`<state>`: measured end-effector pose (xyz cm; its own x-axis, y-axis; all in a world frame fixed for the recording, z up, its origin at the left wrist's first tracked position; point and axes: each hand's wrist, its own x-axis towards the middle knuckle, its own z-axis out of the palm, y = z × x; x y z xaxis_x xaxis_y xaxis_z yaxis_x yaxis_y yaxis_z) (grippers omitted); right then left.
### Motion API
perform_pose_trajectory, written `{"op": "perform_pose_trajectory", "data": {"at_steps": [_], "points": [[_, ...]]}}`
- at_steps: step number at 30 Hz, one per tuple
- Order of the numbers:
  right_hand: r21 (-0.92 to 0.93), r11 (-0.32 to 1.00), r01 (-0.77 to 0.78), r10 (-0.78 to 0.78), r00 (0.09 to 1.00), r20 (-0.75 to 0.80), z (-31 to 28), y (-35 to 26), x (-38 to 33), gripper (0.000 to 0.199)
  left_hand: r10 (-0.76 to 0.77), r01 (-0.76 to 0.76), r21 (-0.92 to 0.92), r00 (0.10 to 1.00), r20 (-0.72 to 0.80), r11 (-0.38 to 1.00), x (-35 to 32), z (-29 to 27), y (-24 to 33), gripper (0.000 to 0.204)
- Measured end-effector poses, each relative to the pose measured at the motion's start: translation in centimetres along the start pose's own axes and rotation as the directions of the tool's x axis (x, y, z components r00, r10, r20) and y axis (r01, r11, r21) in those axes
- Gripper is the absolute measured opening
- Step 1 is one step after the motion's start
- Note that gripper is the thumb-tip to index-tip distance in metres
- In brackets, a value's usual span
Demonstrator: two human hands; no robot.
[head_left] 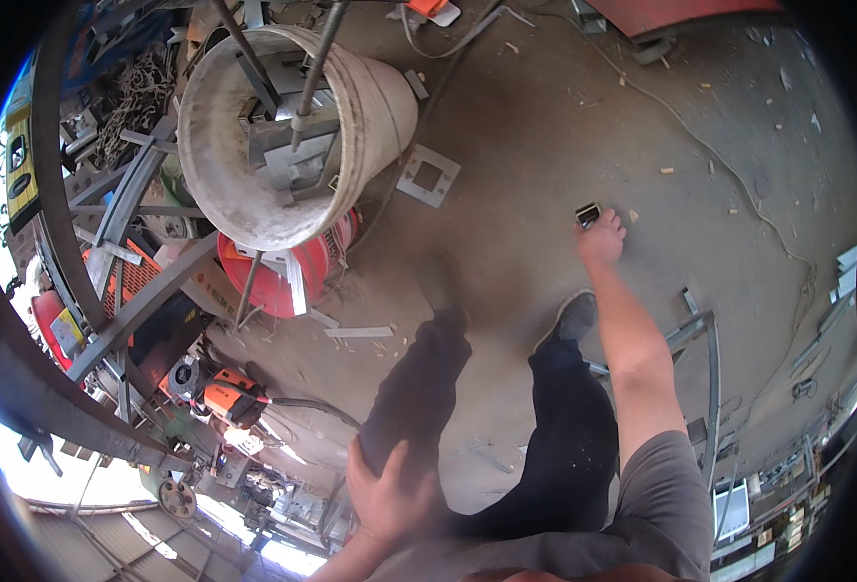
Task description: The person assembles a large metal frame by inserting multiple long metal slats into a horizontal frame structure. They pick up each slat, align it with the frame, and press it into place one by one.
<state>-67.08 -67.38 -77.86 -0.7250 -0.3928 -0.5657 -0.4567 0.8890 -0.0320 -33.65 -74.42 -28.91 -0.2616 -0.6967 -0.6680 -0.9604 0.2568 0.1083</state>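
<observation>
My right hand reaches down to the floor on a stretched arm. Its fingers are closed on a small piece of square metal tube, dark inside with a pale rim. Whether the tube touches the floor I cannot tell. My left hand rests on my left thigh, fingers spread, holding nothing. Left of the tube lies a flat metal plate with a square hole cut through it.
A big whitish bucket with metal offcuts stands at the upper left, beside a red bucket. Steel bars and tools crowd the left. A cable crosses the floor on the right. Metal lengths lie near my right arm.
</observation>
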Motion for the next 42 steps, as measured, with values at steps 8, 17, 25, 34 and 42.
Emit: {"op": "perform_pose_trajectory", "data": {"at_steps": [8, 17, 25, 34, 42], "points": [[0.138, 0.990, 0.029, -0.086, 0.902, 0.424, -5.6, -3.7, -5.5, 0.083, -0.051, 0.050, 0.016, 0.994, 0.098, 0.999, -1.2, -2.2, -0.9, 0.075], [0.277, 0.959, -0.056, -0.005, 0.976, 0.216, -6.3, -10.1, -6.9, 0.097, -0.057, 0.062, -0.110, 0.997, 0.051, 0.992, -1.0, -1.6, -2.3, 0.069], [0.295, 0.924, -0.245, 0.181, 0.957, 0.228, 4.1, -11.2, -1.6, 0.077, -0.042, 0.040, -0.088, 0.999, -0.021, 0.995, -1.0, -0.1, -4.3, 0.073], [0.206, 0.978, 0.023, -0.075, 0.965, 0.253, -1.1, -9.2, -8.5, 0.072, -0.021, 0.021, -0.064, 1.000, -0.002, 0.998, -2.2, -1.9, -3.6, 0.071], [-0.296, 0.773, 0.562, -0.553, 0.824, 0.121, 3.6, -12.6, -6.2, 0.057, 0.008, -0.016, -0.077, 0.994, -0.107, 0.997, -1.6, 0.0, -5.8, 0.065]]}}
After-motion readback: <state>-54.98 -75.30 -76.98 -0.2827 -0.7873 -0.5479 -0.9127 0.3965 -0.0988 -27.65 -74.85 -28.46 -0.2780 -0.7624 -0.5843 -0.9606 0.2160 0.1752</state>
